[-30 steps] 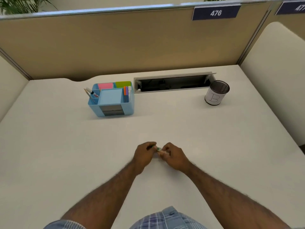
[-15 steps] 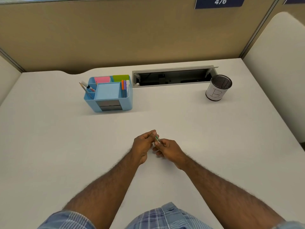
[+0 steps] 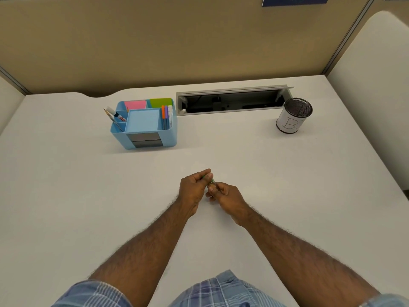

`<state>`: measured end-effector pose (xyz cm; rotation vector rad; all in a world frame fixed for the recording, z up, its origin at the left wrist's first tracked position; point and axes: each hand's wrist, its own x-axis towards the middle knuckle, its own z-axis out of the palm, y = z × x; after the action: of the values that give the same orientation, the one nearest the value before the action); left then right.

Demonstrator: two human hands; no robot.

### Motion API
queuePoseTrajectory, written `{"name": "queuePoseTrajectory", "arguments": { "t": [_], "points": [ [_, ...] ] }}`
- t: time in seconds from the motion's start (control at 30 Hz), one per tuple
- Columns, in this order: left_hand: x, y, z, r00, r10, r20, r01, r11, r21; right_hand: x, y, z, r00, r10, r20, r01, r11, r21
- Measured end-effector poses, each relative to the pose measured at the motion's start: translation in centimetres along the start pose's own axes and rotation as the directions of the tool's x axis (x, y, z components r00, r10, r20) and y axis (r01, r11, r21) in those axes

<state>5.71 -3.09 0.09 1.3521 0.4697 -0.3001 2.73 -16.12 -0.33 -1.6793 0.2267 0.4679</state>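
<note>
A small thin green object (image 3: 209, 180), perhaps a pen or its cap, is pinched between both hands above the middle of the white desk (image 3: 66, 196). My left hand (image 3: 193, 188) curls round its upper end. My right hand (image 3: 223, 193) pinches its lower end with thumb and fingertips. Most of the object is hidden by the fingers.
A light blue desk organiser (image 3: 143, 125) with sticky notes, a marker, a pencil and coloured pens stands at the back left. A mesh pen cup (image 3: 293, 115) marked with a B stands at the back right. An open cable tray (image 3: 232, 100) lies between them. Partition walls enclose the desk.
Both hands lifted a little and the green object turned from roughly level to slanted, my left hand now at its upper end. The camera tilted slightly down.
</note>
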Motion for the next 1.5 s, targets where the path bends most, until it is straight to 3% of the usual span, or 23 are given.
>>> {"name": "queuePoseTrajectory", "arguments": {
  "t": [0.1, 0.27, 0.5, 0.6, 0.67, 0.8, 0.9, 1.07, 1.2, 1.33, 1.5],
  "points": [
    [0.1, -0.2, 0.4, 0.999, 0.007, -0.039, -0.007, 1.0, 0.007, 0.1, 0.0, -0.2, 1.0, -0.003, -0.019, 0.002, 0.999, -0.047],
    [0.3, -0.2, 0.3, 0.997, 0.074, -0.019, -0.069, 0.983, 0.167, 0.1, 0.1, -0.6, 0.999, -0.017, -0.031, 0.014, 0.996, -0.088],
    [0.7, -0.1, 0.7, 0.986, -0.167, -0.019, 0.161, 0.971, -0.176, 0.0, 0.1, -0.8, 1.0, 0.01, -0.02, -0.011, 0.998, -0.057],
    [1.1, 0.2, 0.6, 0.994, -0.032, -0.105, 0.04, 0.996, 0.081, -0.1, 0.0, -0.7, 0.999, 0.001, -0.048, -0.006, 0.994, -0.109],
    [1.5, 1.0, 0.5, 0.995, 0.006, -0.098, 0.008, 0.991, 0.137, -0.2, 0.0, -0.8, 0.999, -0.007, -0.048, 0.001, 0.993, -0.121],
    [1.9, 2.3, 0.3, 0.988, -0.144, -0.049, 0.139, 0.985, -0.098, -0.4, 0.1, -0.8, 1.0, -0.015, 0.002, 0.015, 0.999, -0.03],
    [2.2, 2.5, 0.7, 0.965, -0.256, -0.062, 0.242, 0.954, -0.178, -0.3, 0.2, -0.8, 1.0, -0.016, 0.007, 0.016, 0.999, 0.038],
    [3.1, 3.2, 1.1, 0.934, -0.353, -0.059, 0.33, 0.913, -0.241, 0.8, -0.3, -2.5, 0.988, -0.059, -0.141, 0.074, 0.992, 0.105],
    [3.8, 3.8, 1.1, 0.933, -0.355, -0.053, 0.331, 0.909, -0.252, 3.2, -2.9, -5.9, 0.916, -0.145, -0.373, 0.225, 0.958, 0.179],
    [4.6, 4.3, 1.3, 0.935, -0.35, -0.056, 0.326, 0.911, -0.253, 5.7, -7.0, -11.2, 0.796, -0.189, -0.575, 0.36, 0.911, 0.199],
    [5.0, 4.3, 1.2, 0.93, -0.363, -0.054, 0.347, 0.917, -0.196, 7.9, -10.9, -17.8, 0.612, -0.265, -0.745, 0.417, 0.909, 0.019]
  ]
}}
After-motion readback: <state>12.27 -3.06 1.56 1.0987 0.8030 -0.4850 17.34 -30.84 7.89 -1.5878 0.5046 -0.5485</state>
